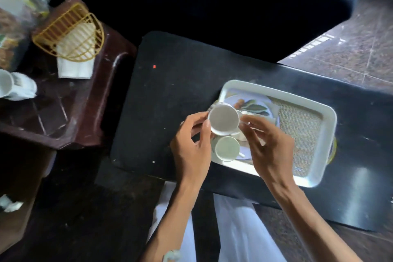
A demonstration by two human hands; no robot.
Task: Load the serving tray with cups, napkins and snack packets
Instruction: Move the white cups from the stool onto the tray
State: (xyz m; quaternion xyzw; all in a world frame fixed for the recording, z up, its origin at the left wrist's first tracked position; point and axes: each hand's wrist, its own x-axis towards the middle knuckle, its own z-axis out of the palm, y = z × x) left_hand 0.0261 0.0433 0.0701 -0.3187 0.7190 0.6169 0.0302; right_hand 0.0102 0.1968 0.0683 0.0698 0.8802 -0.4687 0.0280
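Holding white cup [223, 121] above serving tray [319, 134], near its left end | left hand [192, 144] pinches rim, right hand [265, 144] grips handle side | second cup [227, 148] sits on tray | napkins [75, 53] in yellow holder [70, 34] on brown stool [63, 102]

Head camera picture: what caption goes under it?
Both hands hold a white cup above the tray.

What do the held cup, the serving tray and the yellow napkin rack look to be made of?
Held cup: likely glazed ceramic, given its white, smooth, thick rim. Serving tray: probably plastic or melamine, with a pale, glossy moulded rim and a printed woven-look floor. Yellow napkin rack: thin parallel bars, coated wire or plastic; blur leaves it open.
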